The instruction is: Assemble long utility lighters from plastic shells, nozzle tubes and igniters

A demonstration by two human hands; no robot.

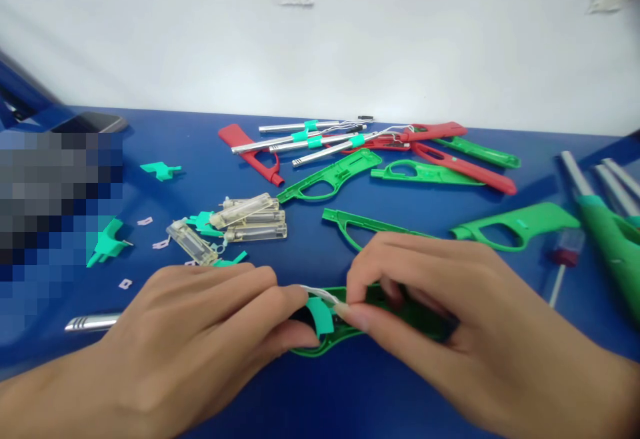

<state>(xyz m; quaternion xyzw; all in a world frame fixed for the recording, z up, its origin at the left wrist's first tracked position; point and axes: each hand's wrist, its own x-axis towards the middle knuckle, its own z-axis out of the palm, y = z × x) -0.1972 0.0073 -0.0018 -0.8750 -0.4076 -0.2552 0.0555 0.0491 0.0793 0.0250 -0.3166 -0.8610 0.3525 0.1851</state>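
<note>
A green lighter half-shell (pixel 327 345) lies open side up on the blue table between my hands. Around its left part, my left hand (pixel 215 339) is closed, with thumb and forefinger against a teal trigger (pixel 323 317) seated in the shell. Thin white wires (pixel 317 292) run over the shell, and my right hand (pixel 450 319) pinches them between thumb and fingertips. The shell's right end is partly hidden under that hand. A silver metal tube (pixel 93 322) sticks out left of my left hand; its other end is covered.
Silver tubes with wires (pixel 325 140), red shells (pixel 250 152) and green shells (pixel 520 222) lie behind. Clear fuel tanks (pixel 257 215) and loose teal triggers (pixel 107 242) are left of centre. At right are a screwdriver (pixel 563 262) and green lighters (pixel 607 245). A white wall stands behind.
</note>
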